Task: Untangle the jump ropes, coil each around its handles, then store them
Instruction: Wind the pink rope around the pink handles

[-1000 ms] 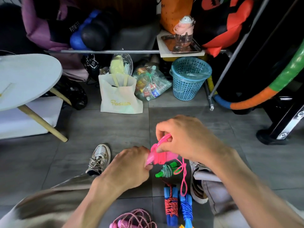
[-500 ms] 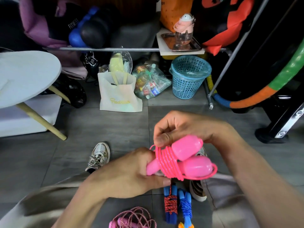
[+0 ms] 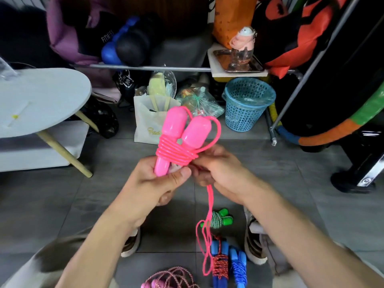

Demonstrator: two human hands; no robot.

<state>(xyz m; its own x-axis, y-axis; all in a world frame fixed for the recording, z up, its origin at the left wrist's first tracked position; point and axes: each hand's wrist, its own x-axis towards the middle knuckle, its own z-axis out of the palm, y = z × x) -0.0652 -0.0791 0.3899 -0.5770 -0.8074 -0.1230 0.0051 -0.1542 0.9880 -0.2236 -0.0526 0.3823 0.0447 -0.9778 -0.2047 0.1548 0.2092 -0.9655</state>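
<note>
My left hand (image 3: 154, 185) grips the lower ends of the two pink jump rope handles (image 3: 182, 132), which stand upright side by side with several turns of pink cord wound round their middle. My right hand (image 3: 220, 173) pinches the pink cord (image 3: 209, 206) just right of the coil; a loose loop of it hangs down to the floor. On the floor below lie a coiled green rope (image 3: 219, 219), a blue-handled rope wound with red cord (image 3: 219, 265), a second blue rope (image 3: 239, 267) and a pink-and-white rope (image 3: 172, 277) at the bottom edge.
A blue mesh basket (image 3: 248, 104) stands at the back right beside a white paper bag (image 3: 147, 125) and a plastic bag of items. A round grey table (image 3: 39, 100) is at left. A metal rack and a striped hoop (image 3: 332, 132) fill the right. My shoes rest on the tiled floor.
The pink handles have swung from lying sideways to pointing up and away. My right hand has come off the top of the coil and now holds the cord beside it, with a loop hanging free.
</note>
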